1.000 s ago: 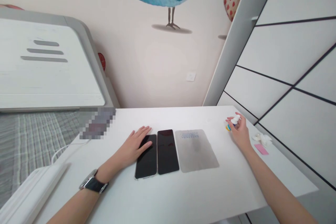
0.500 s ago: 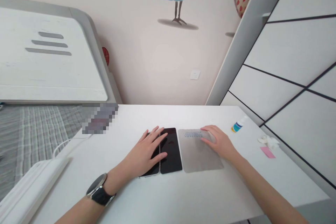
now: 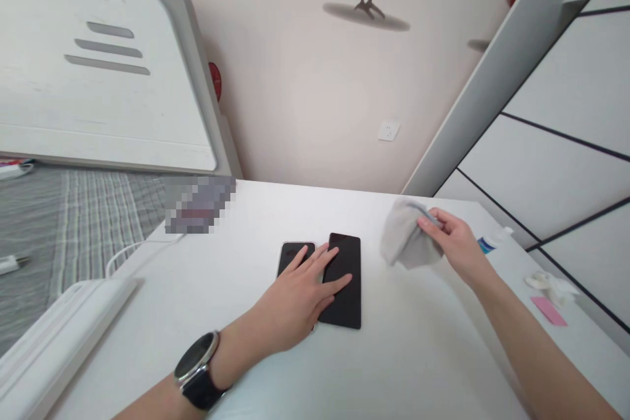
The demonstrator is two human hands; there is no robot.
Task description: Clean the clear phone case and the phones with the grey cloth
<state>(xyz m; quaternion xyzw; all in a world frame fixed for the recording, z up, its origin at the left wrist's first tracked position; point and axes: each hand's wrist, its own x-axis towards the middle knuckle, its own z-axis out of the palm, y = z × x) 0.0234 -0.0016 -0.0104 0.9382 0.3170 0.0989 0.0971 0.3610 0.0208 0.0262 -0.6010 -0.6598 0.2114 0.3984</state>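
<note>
My left hand [image 3: 300,295] lies flat with spread fingers across two black smartphones, touching both. The left phone [image 3: 295,252] has a shiny edge and is partly covered by my fingers. The right phone [image 3: 347,305] lies beside it, its lower half showing. My right hand [image 3: 455,243] is raised to the right of the phones, pinching a bunched grey cloth [image 3: 406,236] between fingers and thumb. The cloth hangs folded and is apart from the phones.
The white desk [image 3: 418,354] carries a small bottle with a blue label [image 3: 487,245], crumpled white tissue [image 3: 548,283] and a pink slip [image 3: 548,310] at right. A white boxy object [image 3: 59,335] with a cable sits at the near left, beyond it a checked bed cover.
My right hand has lifted the grey sheet off the desk, and it now hangs bunched in my fingers. My left hand stays on the phones. The view has tilted down and shifted.
</note>
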